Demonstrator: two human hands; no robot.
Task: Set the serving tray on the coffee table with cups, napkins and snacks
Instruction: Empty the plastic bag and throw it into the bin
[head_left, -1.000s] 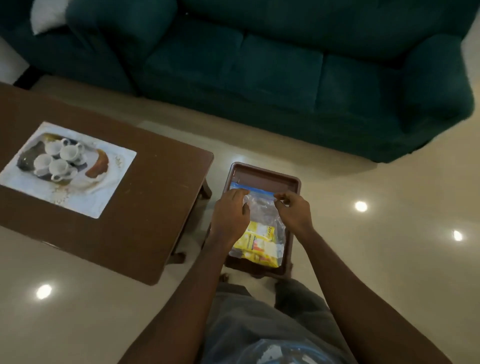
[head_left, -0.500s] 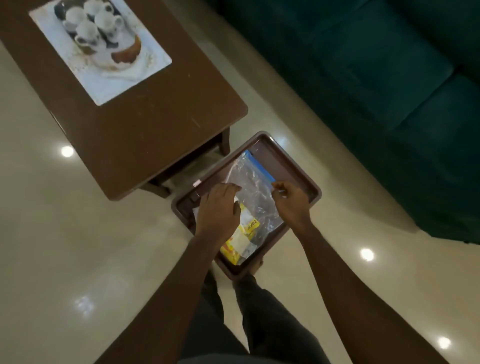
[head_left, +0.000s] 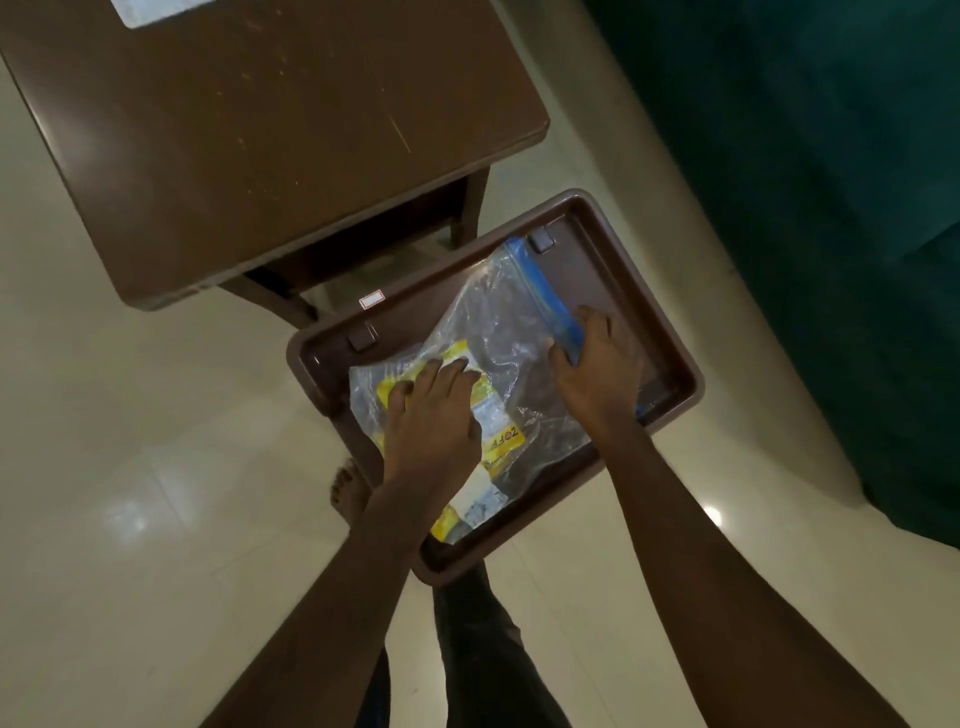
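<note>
Bare left hand (head_left: 434, 415) flat, fingers spread, on clear zip bag (head_left: 498, 332) of yellow snack packets (head_left: 501, 441). Right hand (head_left: 597, 374) pinching the bag's blue seal strip (head_left: 540, 291). Bag inside brown serving tray (head_left: 680, 374) above pale floor (head_left: 104, 467). Beyond, brown coffee table (head_left: 260, 130); green sofa (head_left: 831, 156) at right.

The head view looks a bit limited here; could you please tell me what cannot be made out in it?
- Cups and napkins: the top edge cuts the coffee table, leaving only a corner of the white mat.
- Yellow packets: print too blurred to read; the left hand covers part.
- Zip-bag seal: the right hand hides its near end.
- What supports the tray: hidden underneath.
</note>
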